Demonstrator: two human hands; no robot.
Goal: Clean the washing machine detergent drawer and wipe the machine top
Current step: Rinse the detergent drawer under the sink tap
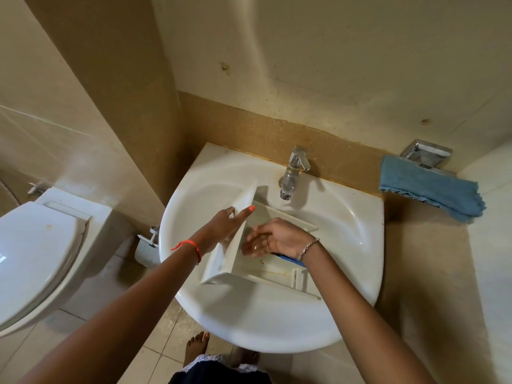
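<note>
Your left hand (222, 225) holds the drawer (230, 259) in the sink (249, 322), fingers curled round its side. Your right hand (266, 241) is over it, fingers straight

Left hand (221, 224) wears orange nail polish (251, 208) and cord bracelet (191, 245); right hand (270, 239) a beaded bracelet (308, 248).

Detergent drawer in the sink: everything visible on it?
The white plastic detergent drawer lies in the white ceramic sink, below the chrome tap. Its flat front panel stands at the left, held at its top edge by the left hand. The open right hand reaches into its main compartment. Brown stains mark the floor; a blue part shows under the wrist.
</note>
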